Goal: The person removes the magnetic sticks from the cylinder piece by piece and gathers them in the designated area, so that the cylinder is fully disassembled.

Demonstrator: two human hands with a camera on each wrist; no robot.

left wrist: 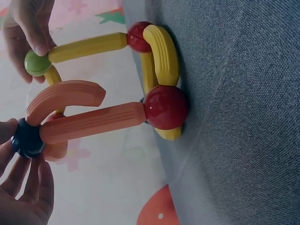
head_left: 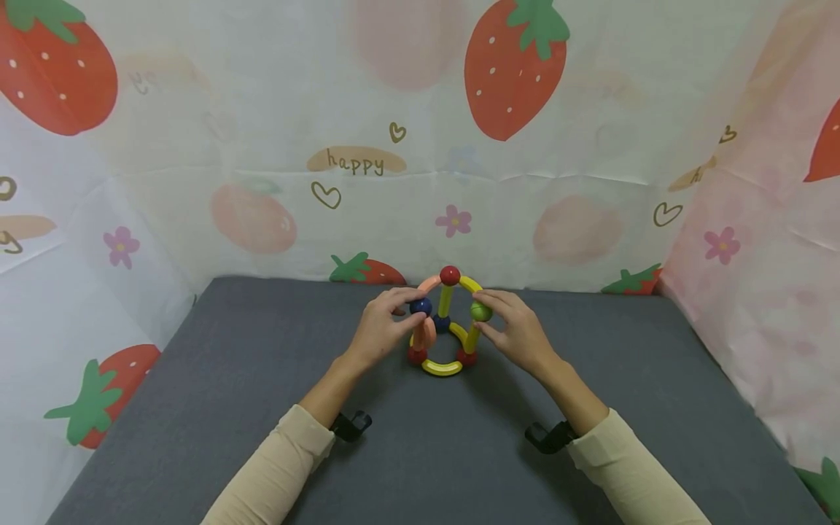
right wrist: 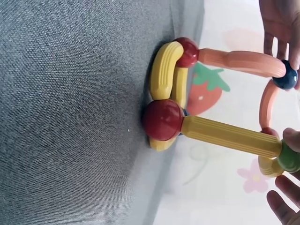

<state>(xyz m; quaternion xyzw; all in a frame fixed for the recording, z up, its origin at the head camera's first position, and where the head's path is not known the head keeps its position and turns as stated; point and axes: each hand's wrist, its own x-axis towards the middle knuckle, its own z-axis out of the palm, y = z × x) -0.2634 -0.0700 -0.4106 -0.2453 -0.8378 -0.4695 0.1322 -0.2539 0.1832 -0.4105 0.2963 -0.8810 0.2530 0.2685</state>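
Note:
A toy frame of balls and ribbed sticks stands on the grey cloth. My left hand (head_left: 383, 327) pinches its dark blue ball (left wrist: 28, 137) between thumb and fingers, atop a straight orange stick (left wrist: 93, 123). From that ball a curved orange stick (left wrist: 70, 96) extends with one end free, angled toward the green ball. The right hand (head_left: 518, 332) holds this green ball (head_left: 481, 311) by thumb and fingers, on a straight yellow stick (right wrist: 229, 136). A red ball (head_left: 449, 275) tops the rear post, joined to both held balls by curved sticks. Curved yellow sticks (head_left: 442, 368) form the base ring.
Red balls (right wrist: 162, 120) and a dark blue one at the rear (head_left: 442, 322) sit at the base corners. Grey cloth (head_left: 446, 467) covers the table. Behind it hangs a strawberry-patterned curtain (head_left: 420, 240). Each wrist wears a black mount (head_left: 351, 426).

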